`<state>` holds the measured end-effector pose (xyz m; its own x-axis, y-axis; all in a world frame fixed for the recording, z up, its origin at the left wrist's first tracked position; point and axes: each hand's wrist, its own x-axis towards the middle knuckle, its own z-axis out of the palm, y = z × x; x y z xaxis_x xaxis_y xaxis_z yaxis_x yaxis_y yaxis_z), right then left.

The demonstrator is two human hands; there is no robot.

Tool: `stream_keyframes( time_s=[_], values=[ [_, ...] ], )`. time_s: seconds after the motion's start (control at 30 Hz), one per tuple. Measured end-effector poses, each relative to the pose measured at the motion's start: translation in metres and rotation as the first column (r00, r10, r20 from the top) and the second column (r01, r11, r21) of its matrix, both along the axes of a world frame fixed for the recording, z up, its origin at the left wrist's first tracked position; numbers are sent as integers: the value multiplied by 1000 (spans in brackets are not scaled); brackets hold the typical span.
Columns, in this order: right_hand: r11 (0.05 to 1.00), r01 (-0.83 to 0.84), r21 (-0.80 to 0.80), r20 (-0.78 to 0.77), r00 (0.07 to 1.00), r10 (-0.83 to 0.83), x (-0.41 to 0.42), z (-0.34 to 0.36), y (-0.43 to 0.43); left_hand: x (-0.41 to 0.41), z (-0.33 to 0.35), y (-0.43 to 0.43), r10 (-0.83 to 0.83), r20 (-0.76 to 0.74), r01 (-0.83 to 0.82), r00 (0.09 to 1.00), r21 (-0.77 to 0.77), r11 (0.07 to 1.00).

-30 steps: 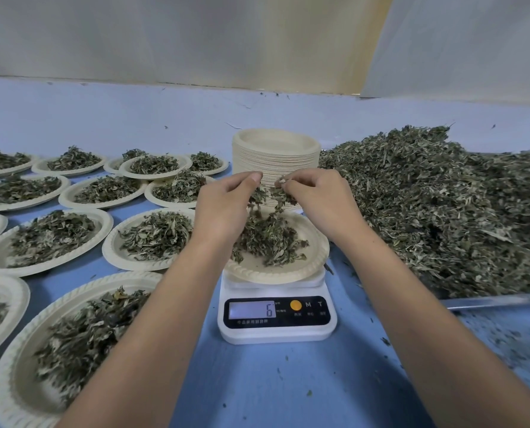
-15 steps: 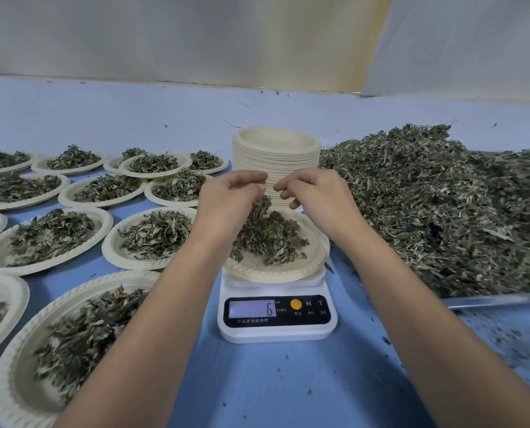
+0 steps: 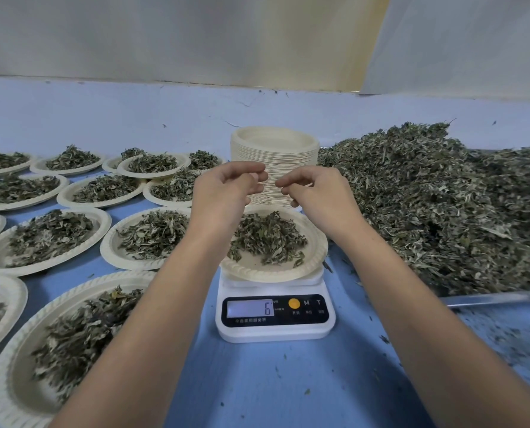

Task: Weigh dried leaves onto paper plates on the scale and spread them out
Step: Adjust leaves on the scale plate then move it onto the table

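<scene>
Leaves (image 3: 267, 239): a low mound on one plate (image 3: 273, 274), on one scale (image 3: 276, 332) reading 6. Judged very light, brittle, loose; tease apart in small fingertip pinches, and lift the thin plate by its rim.

Left hand (image 3: 226, 193) and right hand (image 3: 316, 193) hover above the mound, fingers loosely curled, nothing visibly held.

Counts: one heap (image 3: 443, 211) right; one stack of plates (image 3: 274, 156) far; at least thirteen filled plates (image 3: 106, 242) left.
</scene>
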<state>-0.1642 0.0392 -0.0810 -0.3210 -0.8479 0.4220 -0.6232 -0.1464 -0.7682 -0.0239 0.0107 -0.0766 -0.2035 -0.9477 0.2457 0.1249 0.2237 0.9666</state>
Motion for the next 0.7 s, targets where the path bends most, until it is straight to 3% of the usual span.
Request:
stream_keyframes(
  time_s=[0.47,0.57,0.7],
  values=[
    [999,49,12,54,997,-49,-17,-1,4,-15,0,12,-46,29,44,999,44,998],
    [985,157,73,-74,986,-152,-46,-7,9,-28,0,18,-60,42,57,997,61,997],
    [910,365,198,-333,898,-288,-88,-26,18,-48,2,25,-100,5,100,995,87,991]
  ],
)
